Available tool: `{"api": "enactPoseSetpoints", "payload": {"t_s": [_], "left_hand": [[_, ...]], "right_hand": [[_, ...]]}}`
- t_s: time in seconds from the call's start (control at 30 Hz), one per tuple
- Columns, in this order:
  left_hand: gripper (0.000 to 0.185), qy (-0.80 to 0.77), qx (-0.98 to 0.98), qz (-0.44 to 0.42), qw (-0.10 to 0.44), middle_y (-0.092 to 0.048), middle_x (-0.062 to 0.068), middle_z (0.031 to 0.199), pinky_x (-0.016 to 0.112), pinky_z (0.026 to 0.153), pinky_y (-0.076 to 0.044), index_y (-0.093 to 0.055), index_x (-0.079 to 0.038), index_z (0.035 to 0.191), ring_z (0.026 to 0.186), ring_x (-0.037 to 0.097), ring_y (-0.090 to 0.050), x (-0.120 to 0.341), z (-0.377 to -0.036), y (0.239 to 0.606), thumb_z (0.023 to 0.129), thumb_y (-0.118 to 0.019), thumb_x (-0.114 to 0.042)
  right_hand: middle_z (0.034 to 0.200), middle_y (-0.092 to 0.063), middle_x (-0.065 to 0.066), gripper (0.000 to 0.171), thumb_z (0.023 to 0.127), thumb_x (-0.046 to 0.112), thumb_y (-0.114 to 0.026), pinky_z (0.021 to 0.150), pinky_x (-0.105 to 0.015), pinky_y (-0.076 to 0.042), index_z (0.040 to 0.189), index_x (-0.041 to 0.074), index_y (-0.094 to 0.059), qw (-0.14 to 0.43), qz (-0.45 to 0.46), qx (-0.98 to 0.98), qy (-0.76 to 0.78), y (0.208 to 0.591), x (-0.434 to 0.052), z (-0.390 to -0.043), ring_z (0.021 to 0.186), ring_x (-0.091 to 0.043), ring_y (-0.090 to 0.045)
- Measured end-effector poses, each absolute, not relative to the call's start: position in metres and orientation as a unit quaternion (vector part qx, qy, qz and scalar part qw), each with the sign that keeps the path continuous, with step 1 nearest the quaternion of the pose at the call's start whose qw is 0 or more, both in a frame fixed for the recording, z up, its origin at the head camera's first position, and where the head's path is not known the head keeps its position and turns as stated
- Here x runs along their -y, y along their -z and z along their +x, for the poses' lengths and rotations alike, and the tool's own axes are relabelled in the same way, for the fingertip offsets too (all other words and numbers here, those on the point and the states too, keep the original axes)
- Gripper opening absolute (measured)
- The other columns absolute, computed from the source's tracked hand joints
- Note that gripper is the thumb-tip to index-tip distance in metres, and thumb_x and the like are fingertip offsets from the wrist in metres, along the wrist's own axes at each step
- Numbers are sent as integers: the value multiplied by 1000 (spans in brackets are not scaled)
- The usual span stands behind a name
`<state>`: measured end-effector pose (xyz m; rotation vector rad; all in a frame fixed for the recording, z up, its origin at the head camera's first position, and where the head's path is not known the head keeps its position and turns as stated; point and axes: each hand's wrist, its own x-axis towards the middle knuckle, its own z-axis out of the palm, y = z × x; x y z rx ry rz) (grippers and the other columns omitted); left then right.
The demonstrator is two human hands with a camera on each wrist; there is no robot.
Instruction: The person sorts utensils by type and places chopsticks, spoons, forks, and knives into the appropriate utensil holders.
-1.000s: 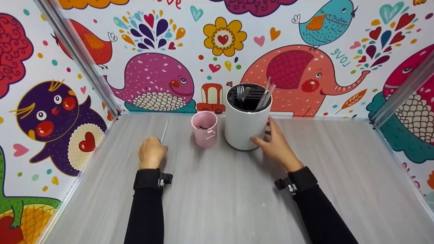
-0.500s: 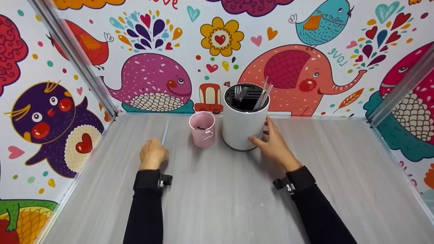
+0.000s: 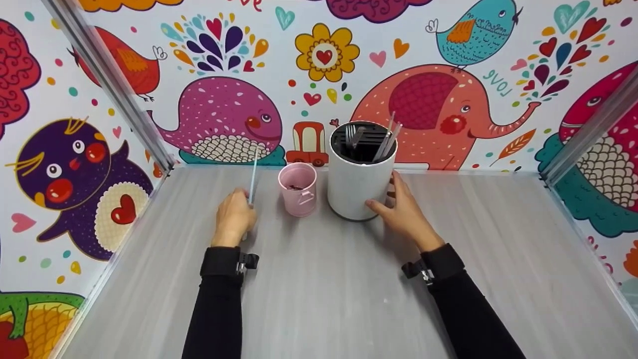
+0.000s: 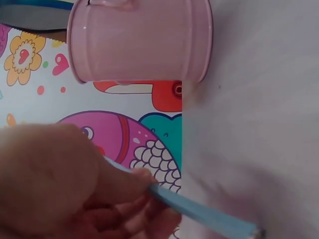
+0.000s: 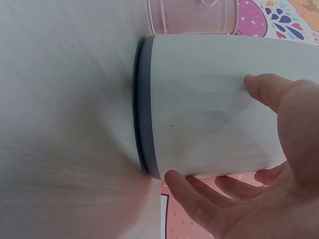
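Note:
My left hand (image 3: 234,214) grips a slim, light-blue stick (image 3: 254,172) that points up and away in the head view. In the left wrist view the stick's lower end (image 4: 214,216) sticks out past the fingers. A white cylindrical utensil holder (image 3: 360,187) with a black slotted insert (image 3: 366,139) stands upright by the back wall. My right hand (image 3: 406,214) holds its right side, thumb on the front and fingers (image 5: 197,196) along the far side. A fork (image 3: 351,133) and several thin, clear-looking sticks (image 3: 388,142) stand in the insert.
Between the left hand and the holder stands a small pink bucket (image 3: 298,192), with small dark things (image 3: 295,187) at its bottom. Printed cartoon walls (image 3: 324,94) close off the back and both sides of the grey table (image 3: 319,289).
The left hand has moved a little right and away from me, with the stick tilted up and its tip nearer the bucket. The right hand and the holder stay in place.

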<state>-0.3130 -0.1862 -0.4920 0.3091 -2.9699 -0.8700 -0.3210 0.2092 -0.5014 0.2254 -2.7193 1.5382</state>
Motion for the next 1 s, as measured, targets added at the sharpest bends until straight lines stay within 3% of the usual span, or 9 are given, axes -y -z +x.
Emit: {"api": "enactPoseSetpoints", "payload": {"t_s": [0.43,0.6,1.0], "left_hand": [[26,361,927,58,90,-57,13,114,49,95,-53,-45,-8,126,107,30,-58,168,-319,491,102,-52,-10],[20,367,922,24,120,-61,11,111,46,91,-54,-51,-8,122,105,27,-60,165,-317,485,101,-52,-10],[19,398,857,-60,323,-69,8,105,35,87,-59,-69,-8,112,95,21,-68,151,-308,449,99,-61,-18]], "right_hand": [[161,-28,-12,107,83,51,-76,108,-52,-46,161,25,-8,3,62,868,-492,506,-210,-321,136,-38,-48],[159,-29,-12,105,83,48,-76,107,-52,-47,160,24,-9,8,69,870,-487,506,-211,-322,135,-39,-50],[160,-28,-11,103,84,49,-76,108,-53,-46,160,27,-10,11,76,871,-486,504,-209,-323,134,-38,-50]]}}
